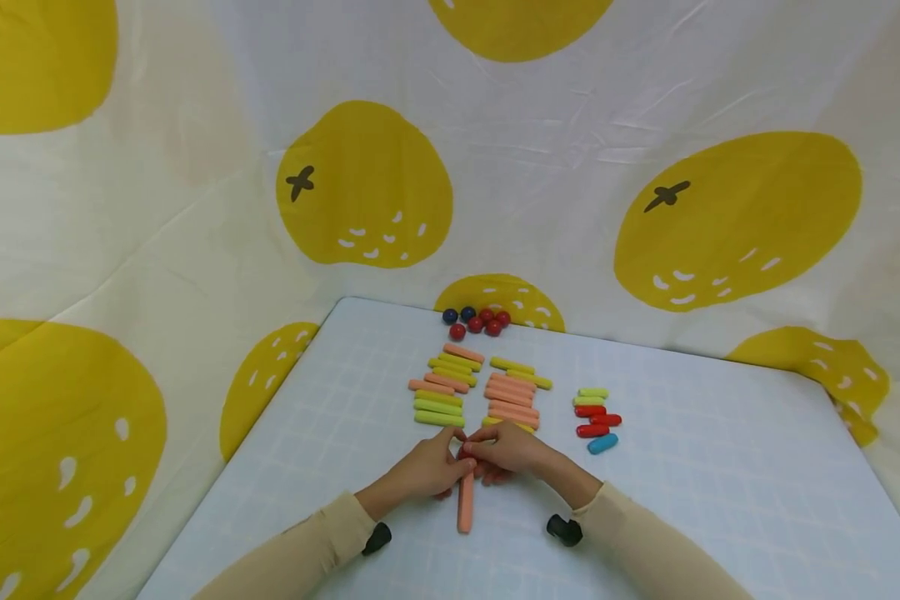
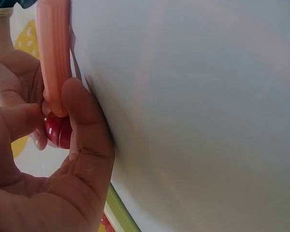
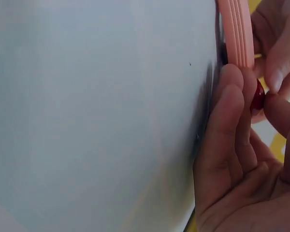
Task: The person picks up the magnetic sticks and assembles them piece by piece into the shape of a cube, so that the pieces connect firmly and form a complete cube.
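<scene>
My left hand [image 1: 427, 468] and right hand [image 1: 516, 450] meet over the near middle of the table, around a glossy red ball [image 2: 59, 131]. The ball sits against the end of a long salmon-pink ribbed stick [image 1: 465, 504] that points back toward me. In the left wrist view, the left thumb and a finger close on the ball from both sides, with one fingertip beside the stick's end. From the right wrist, the right thumb and fingers pinch the same red ball [image 3: 257, 95], fingertips right at the stick's tip. Hands hide much of the ball.
Beyond the hands lie two columns of sticks: green [image 1: 438, 418], yellow [image 1: 512, 365] and salmon [image 1: 512, 392]. Short red [image 1: 592, 431], lime [image 1: 592, 392] and blue [image 1: 603, 443] pieces lie to the right. Red balls [image 1: 492, 327] and dark blue balls [image 1: 450, 317] sit at the back edge.
</scene>
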`<state>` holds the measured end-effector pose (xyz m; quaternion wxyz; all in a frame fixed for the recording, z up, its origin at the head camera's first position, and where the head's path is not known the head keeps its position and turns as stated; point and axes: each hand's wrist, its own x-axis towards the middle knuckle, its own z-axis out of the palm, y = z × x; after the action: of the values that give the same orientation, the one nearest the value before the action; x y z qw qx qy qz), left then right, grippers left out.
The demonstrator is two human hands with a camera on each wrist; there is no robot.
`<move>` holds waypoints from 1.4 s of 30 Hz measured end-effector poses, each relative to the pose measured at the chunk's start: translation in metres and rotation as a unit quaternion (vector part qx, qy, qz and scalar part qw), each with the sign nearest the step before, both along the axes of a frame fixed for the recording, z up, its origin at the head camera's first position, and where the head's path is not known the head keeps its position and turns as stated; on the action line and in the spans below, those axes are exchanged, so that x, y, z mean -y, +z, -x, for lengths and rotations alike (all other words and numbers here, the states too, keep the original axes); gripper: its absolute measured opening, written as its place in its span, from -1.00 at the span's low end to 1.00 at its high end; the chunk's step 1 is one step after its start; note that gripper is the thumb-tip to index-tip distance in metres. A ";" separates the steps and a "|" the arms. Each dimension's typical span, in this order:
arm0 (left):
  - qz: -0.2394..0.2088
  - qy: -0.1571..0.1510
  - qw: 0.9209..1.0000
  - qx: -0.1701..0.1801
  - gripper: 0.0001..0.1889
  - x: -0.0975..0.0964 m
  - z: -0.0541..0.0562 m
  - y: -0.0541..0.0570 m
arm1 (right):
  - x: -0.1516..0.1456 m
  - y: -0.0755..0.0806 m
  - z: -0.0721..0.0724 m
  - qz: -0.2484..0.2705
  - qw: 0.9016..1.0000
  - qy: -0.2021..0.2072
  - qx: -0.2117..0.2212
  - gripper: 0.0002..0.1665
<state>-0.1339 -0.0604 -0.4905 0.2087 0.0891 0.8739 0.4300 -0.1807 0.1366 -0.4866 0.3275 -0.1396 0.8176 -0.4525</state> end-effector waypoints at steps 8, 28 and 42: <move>0.079 -0.009 0.996 -0.040 -0.69 -0.010 0.010 -0.006 | -0.015 0.000 -0.007 -0.007 0.999 -0.049 -0.007 -0.52; 0.066 -0.017 0.997 -0.023 -0.67 -0.007 0.010 0.000 | -0.078 -0.003 -0.004 -0.004 0.976 -0.210 0.058 -0.46; 0.055 -0.006 0.998 0.016 -0.69 -0.005 0.012 0.000 | -0.061 -0.008 0.005 0.022 0.957 -0.272 0.100 -0.41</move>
<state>-0.1460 -0.0553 -0.4905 0.2296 0.0759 0.8924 0.3809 -0.1861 0.1977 -0.4950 0.2691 0.1266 0.7777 -0.5538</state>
